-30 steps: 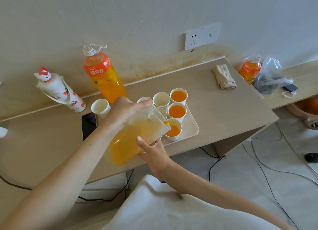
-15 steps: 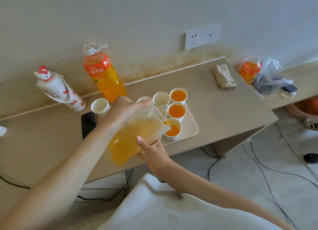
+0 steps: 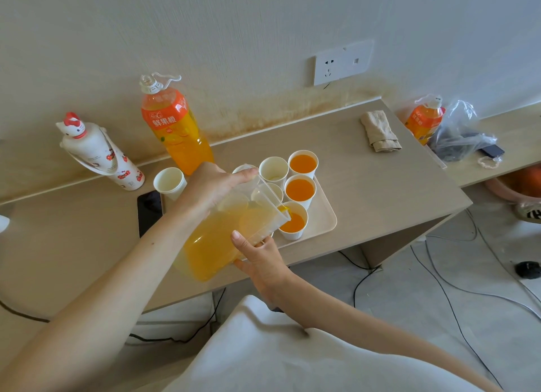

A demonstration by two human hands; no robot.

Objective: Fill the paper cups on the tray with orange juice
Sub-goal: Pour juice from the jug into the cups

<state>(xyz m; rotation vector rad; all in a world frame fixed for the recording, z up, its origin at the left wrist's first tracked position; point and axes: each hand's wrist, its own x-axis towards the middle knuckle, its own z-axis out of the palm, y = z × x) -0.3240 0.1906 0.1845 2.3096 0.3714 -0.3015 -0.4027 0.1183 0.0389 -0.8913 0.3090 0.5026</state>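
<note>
A clear plastic pitcher (image 3: 222,239) of orange juice is tilted to the right, its spout over the nearest paper cup (image 3: 294,223) on the cream tray (image 3: 323,218). Juice runs into that cup. My left hand (image 3: 213,186) grips the pitcher from above. My right hand (image 3: 257,252) holds its lower side with thumb and fingers. Two cups behind, the middle cup (image 3: 300,190) and the far cup (image 3: 303,163), hold juice. An empty cup (image 3: 273,169) stands beside them; other cups are partly hidden behind the pitcher.
A large orange juice bottle (image 3: 175,131) and a white cat-topped flask (image 3: 99,154) stand by the wall. A spare paper cup (image 3: 169,182) and a dark phone (image 3: 150,211) lie left of the tray. A folded cloth (image 3: 380,132), a second bottle (image 3: 423,122) and a plastic bag (image 3: 456,136) sit right.
Both hands and the pitcher have stayed almost still while juice keeps running into the nearest cup.
</note>
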